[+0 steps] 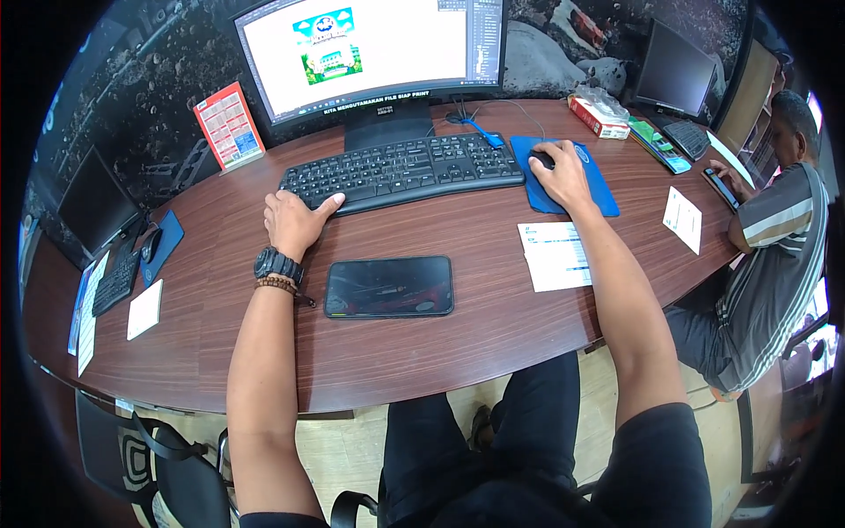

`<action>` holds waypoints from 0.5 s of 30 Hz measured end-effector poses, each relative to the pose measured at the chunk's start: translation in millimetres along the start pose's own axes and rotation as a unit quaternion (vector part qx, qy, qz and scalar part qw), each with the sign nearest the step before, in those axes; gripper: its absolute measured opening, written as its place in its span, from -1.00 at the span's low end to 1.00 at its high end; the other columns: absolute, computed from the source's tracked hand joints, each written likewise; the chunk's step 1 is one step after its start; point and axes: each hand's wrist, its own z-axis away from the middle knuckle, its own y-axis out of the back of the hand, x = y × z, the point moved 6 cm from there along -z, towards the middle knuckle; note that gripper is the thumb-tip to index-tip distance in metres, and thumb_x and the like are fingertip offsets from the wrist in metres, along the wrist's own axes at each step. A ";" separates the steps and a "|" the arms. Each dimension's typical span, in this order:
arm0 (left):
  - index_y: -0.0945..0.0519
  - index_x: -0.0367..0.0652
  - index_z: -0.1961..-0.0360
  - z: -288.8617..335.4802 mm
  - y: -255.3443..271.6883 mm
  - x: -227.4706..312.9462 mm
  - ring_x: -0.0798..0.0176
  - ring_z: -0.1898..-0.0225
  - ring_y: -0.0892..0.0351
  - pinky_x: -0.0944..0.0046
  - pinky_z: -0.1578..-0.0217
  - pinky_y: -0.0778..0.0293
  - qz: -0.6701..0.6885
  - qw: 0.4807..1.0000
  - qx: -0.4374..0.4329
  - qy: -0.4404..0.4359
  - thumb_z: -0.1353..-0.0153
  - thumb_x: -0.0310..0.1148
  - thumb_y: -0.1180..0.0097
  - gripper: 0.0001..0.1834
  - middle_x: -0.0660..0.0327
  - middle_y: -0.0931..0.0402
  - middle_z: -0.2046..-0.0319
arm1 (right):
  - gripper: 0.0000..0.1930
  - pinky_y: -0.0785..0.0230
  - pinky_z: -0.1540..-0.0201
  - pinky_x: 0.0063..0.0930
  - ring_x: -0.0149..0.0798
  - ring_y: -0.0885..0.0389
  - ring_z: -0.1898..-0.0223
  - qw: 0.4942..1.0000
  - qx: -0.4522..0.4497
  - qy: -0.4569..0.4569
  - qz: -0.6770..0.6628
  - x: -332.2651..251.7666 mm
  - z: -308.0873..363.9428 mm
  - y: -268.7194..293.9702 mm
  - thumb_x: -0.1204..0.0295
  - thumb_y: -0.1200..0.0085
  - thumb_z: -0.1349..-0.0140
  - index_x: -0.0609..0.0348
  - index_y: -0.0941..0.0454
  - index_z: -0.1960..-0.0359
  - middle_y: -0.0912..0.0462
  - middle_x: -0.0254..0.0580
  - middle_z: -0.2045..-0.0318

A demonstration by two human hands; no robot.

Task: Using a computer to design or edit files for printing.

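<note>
My left hand (295,223) rests at the left end of a black keyboard (405,172), its thumb spread out over the front edge and the other fingers bent down by the corner. It holds nothing. A black computer mouse (540,160) lies under the fingers of my right hand (566,181), which is closed over it on a blue mouse pad (601,185). Beyond the keyboard stands a large monitor (414,53), lit, with a colourful picture open in an editing window. A dark smartphone (388,287) lies flat between my forearms.
A printed sheet (553,255) lies beside my right forearm on the brown desk (493,339). A red calendar (229,128) stands at the left. Another person (783,220) sits at the right holding a phone (722,187). Further monitors stand at both ends.
</note>
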 end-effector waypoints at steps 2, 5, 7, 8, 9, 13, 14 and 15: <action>-0.41 -0.66 0.00 0.1 0.9 0.7 -0.33 -0.11 -0.43 -0.12 -0.14 -0.40 0.000 1.000 0.002 0.002 0.07 0.44 -0.31 0.15 -0.30 -0.40 -0.02 | -0.65 -0.31 -0.25 -0.07 0.10 -0.45 -0.19 0.998 0.026 0.037 0.040 -11.3 0.8 3.8 0.23 -0.16 -0.19 0.06 -0.68 0.03 -0.52 0.00 -0.06; -0.40 -0.64 -0.01 0.8 -1.0 1.5 -0.32 -0.12 -0.42 -0.13 -0.14 -0.39 -0.002 1.000 0.012 0.003 0.09 0.43 -0.33 0.15 -0.28 -0.39 -0.03 | -0.70 -0.16 -0.33 -0.02 0.10 -0.34 -0.26 0.972 0.048 0.214 0.087 -50.9 0.5 1.1 0.26 -0.14 -0.19 0.01 -0.69 0.07 -0.52 -0.01 -0.05; -0.38 -0.60 -0.02 0.9 -0.1 1.9 -0.32 -0.12 -0.42 -0.14 -0.15 -0.38 0.013 1.000 0.018 0.004 0.10 0.42 -0.35 0.14 -0.28 -0.38 -0.04 | -0.69 0.06 -0.42 0.16 0.18 -0.16 -0.39 0.963 -0.036 0.254 0.087 -77.4 -1.0 -23.0 0.21 -0.12 -0.24 -0.07 -0.68 0.03 -0.47 0.03 -0.16; -0.35 -0.56 -0.05 1.0 0.9 2.5 -0.32 -0.12 -0.41 -0.14 -0.16 -0.37 0.019 1.000 0.012 0.008 0.10 0.40 -0.37 0.13 -0.28 -0.37 -0.04 | -0.65 0.16 -0.44 0.23 0.19 -0.07 -0.43 0.965 -0.068 0.235 0.091 -89.6 -0.4 -34.5 0.14 -0.07 -0.28 -0.11 -0.66 -0.03 -0.42 0.04 -0.22; -0.35 -0.56 -0.05 1.8 0.6 2.7 -0.32 -0.12 -0.41 -0.14 -0.16 -0.37 0.020 1.000 0.012 0.007 0.10 0.40 -0.37 0.13 -0.28 -0.37 -0.04 | -0.62 0.26 -0.46 0.30 0.20 0.02 -0.47 0.967 -0.099 0.215 0.095 -100.9 1.2 -45.1 0.07 -0.02 -0.33 -0.15 -0.64 -0.09 -0.37 0.05 -0.27; -0.32 -0.53 -0.11 2.7 -0.9 -0.2 -0.32 -0.14 -0.39 -0.14 -0.18 -0.35 0.020 1.000 0.020 0.004 0.10 0.39 -0.37 0.15 -0.28 -0.36 -0.06 | -0.54 0.43 -0.47 0.38 0.19 0.14 -0.51 0.971 -0.143 0.172 0.085 -121.4 -0.6 -67.7 -0.08 0.14 -0.40 -0.25 -0.59 -0.17 -0.23 0.06 -0.37; -0.31 -0.53 -0.12 3.6 -0.5 0.4 -0.32 -0.14 -0.38 -0.13 -0.18 -0.35 0.019 1.000 0.020 0.003 0.10 0.39 -0.37 0.15 -0.28 -0.36 -0.06 | -0.54 0.44 -0.47 0.38 0.19 0.15 -0.51 0.969 -0.166 0.159 0.096 -122.5 -0.4 -70.9 -0.07 0.15 -0.41 -0.25 -0.60 -0.16 -0.22 0.06 -0.37; -0.31 -0.53 -0.12 3.4 -0.2 0.4 -0.33 -0.14 -0.38 -0.13 -0.18 -0.35 0.019 1.000 0.020 0.002 0.10 0.39 -0.37 0.15 -0.28 -0.35 -0.07 | -0.55 0.45 -0.47 0.39 0.19 0.15 -0.51 0.965 -0.189 0.145 0.107 -122.8 -0.4 -73.5 -0.07 0.15 -0.41 -0.25 -0.61 -0.15 -0.21 0.06 -0.38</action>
